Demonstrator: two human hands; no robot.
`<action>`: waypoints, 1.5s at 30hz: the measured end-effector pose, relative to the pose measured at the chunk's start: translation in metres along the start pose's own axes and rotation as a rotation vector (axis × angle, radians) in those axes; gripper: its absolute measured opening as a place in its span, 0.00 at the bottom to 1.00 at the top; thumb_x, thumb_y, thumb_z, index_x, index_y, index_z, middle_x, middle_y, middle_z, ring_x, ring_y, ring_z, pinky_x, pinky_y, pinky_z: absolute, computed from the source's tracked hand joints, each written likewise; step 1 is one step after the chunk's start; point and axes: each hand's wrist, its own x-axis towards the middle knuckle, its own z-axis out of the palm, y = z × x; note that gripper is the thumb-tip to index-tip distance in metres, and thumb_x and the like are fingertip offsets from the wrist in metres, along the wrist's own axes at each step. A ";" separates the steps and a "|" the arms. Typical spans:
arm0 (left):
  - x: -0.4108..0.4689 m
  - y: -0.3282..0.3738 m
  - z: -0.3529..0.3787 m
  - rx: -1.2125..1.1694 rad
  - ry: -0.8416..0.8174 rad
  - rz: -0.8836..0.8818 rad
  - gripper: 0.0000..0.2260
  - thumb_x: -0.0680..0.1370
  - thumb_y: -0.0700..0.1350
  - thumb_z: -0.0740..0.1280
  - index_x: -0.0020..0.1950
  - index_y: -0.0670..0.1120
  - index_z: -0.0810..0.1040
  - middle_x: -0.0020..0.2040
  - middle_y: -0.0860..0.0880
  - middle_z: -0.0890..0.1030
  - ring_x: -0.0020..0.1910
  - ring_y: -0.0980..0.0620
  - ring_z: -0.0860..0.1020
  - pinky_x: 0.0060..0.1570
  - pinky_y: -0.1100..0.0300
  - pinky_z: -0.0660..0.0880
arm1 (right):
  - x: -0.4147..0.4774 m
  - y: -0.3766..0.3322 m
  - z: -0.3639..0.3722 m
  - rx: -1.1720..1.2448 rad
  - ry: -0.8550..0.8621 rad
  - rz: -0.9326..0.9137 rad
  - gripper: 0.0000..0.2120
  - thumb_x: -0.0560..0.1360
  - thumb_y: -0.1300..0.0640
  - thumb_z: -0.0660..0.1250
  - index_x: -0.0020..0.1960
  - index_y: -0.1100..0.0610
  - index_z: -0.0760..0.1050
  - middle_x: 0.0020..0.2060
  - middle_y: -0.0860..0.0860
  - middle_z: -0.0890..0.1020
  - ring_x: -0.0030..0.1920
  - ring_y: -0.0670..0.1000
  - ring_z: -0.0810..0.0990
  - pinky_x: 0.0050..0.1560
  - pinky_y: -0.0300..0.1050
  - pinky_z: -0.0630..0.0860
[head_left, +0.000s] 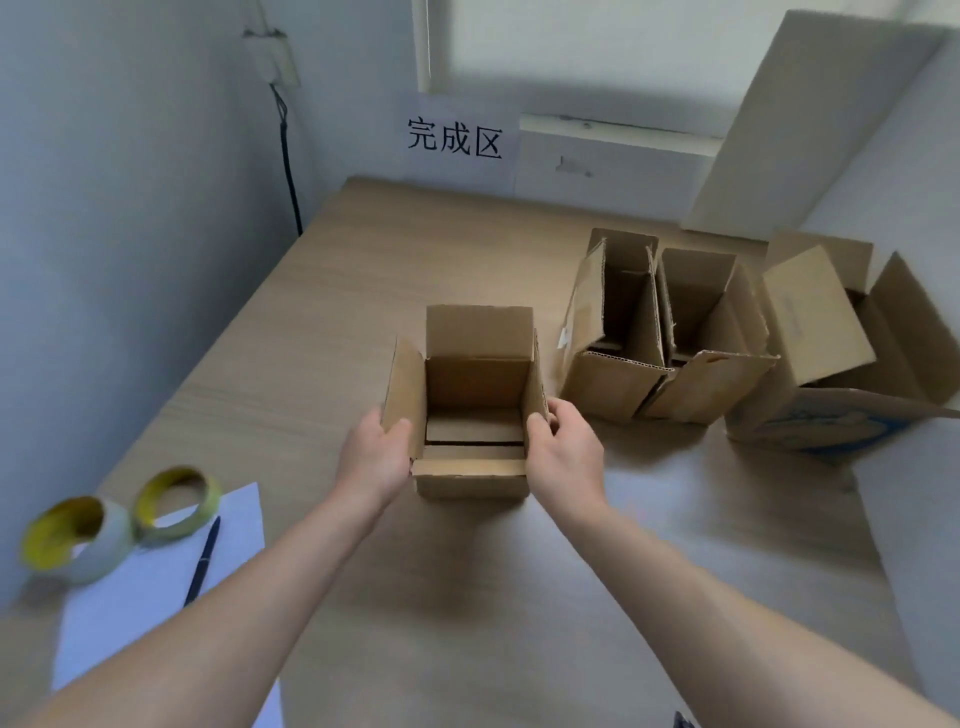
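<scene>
A small open cardboard box (475, 384) stands upright in the middle of the wooden table (322, 322), its top flaps raised. My left hand (375, 457) grips the box's left flap near the front corner, thumb on the inside edge. My right hand (563, 449) pinches the right flap at its near corner. Inside the box the folded bottom flaps show, with a dark gap between them.
Two open boxes (665, 332) stand to the right, and a larger tipped box (831, 353) beyond them. Two tape rolls (78, 535) (176, 501), a pen (203, 558) and white paper (156, 582) lie at the front left. A flat cardboard sheet (800, 119) leans at the back right. A wall sign (456, 139) hangs behind.
</scene>
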 end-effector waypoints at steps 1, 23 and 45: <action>0.011 0.012 -0.001 -0.046 -0.012 -0.002 0.21 0.78 0.50 0.60 0.70 0.44 0.71 0.64 0.44 0.76 0.57 0.42 0.77 0.58 0.43 0.78 | 0.011 -0.009 0.003 -0.003 0.026 0.010 0.09 0.81 0.56 0.57 0.54 0.51 0.75 0.43 0.48 0.80 0.46 0.50 0.75 0.44 0.42 0.65; 0.115 0.088 0.071 -0.198 0.052 0.057 0.14 0.81 0.44 0.54 0.54 0.35 0.73 0.56 0.33 0.77 0.57 0.31 0.74 0.54 0.45 0.75 | 0.060 -0.028 -0.001 -0.062 0.231 -0.333 0.17 0.76 0.66 0.66 0.63 0.54 0.78 0.71 0.52 0.73 0.69 0.47 0.73 0.56 0.35 0.72; -0.160 -0.016 -0.060 0.883 0.147 0.517 0.29 0.77 0.60 0.48 0.64 0.43 0.75 0.63 0.46 0.76 0.64 0.45 0.71 0.57 0.48 0.72 | -0.110 -0.013 -0.033 -0.544 -0.228 -0.628 0.22 0.78 0.58 0.64 0.72 0.54 0.71 0.68 0.50 0.76 0.69 0.53 0.72 0.64 0.47 0.69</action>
